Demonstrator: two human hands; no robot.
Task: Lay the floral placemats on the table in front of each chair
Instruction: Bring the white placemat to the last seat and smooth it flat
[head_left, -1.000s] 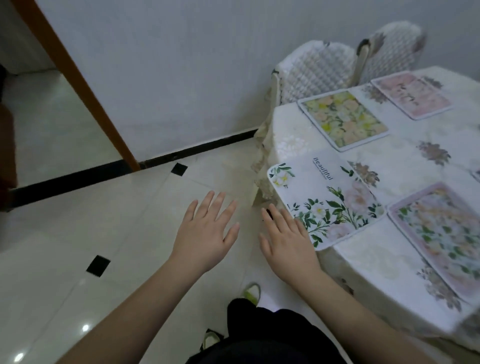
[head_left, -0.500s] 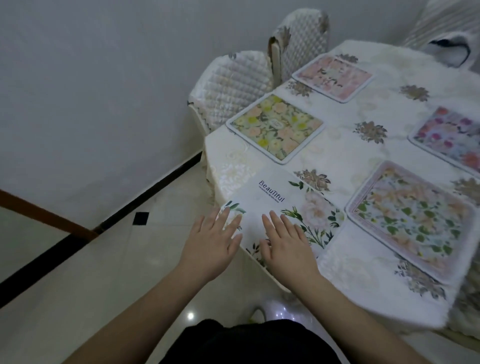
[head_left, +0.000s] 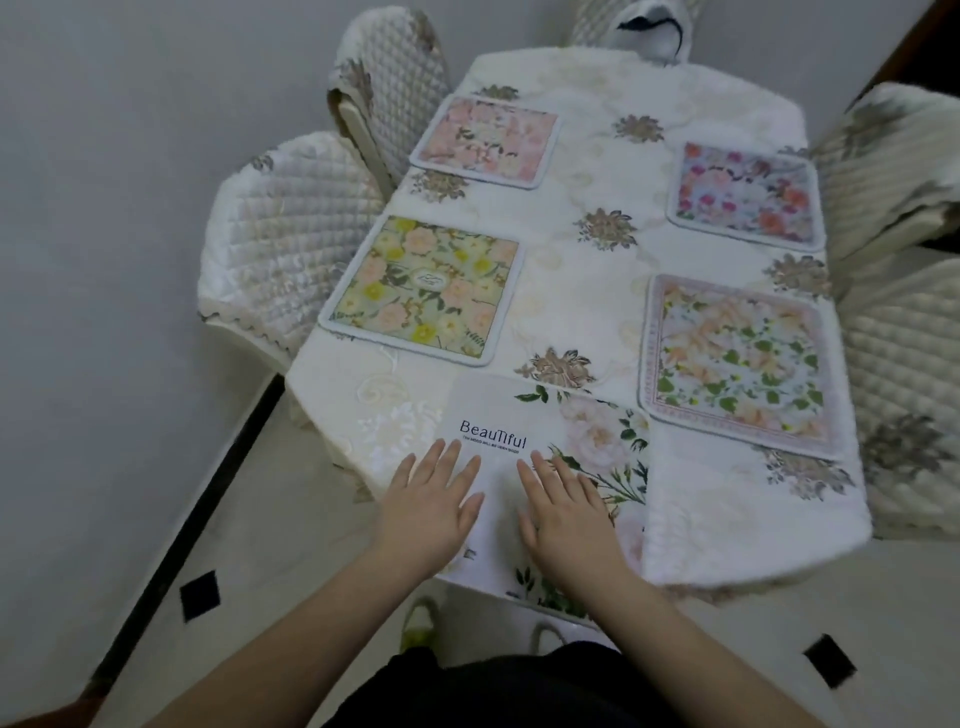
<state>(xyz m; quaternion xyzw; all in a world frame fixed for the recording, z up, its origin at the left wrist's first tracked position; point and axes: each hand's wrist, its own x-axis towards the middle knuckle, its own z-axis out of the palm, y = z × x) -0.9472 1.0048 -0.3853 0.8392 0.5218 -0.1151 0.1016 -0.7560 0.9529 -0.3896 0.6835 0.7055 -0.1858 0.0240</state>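
Observation:
A white placemat with green leaves and the word "Beautiful" (head_left: 545, 441) lies at the near end of the table (head_left: 587, 291), its near edge hanging over the rim. My left hand (head_left: 431, 509) and my right hand (head_left: 563, 512) lie flat on it side by side, fingers straight. Further along the table lie a yellow-green floral placemat (head_left: 426, 288), a pink floral placemat (head_left: 488, 139), a red-purple floral placemat (head_left: 745, 193) and a peach-green floral placemat (head_left: 737, 364).
Quilted white chairs stand on the left (head_left: 283, 234), (head_left: 389, 78) and on the right (head_left: 893, 161), (head_left: 909, 374); another chair with a dark-trimmed white item (head_left: 649, 26) is at the far end. A wall runs close on the left. Tiled floor (head_left: 218, 561) surrounds me.
I have come round to face the table's end. Both hands have moved from beside the table edge onto the "Beautiful" placemat, which now sits squarer to the table's end.

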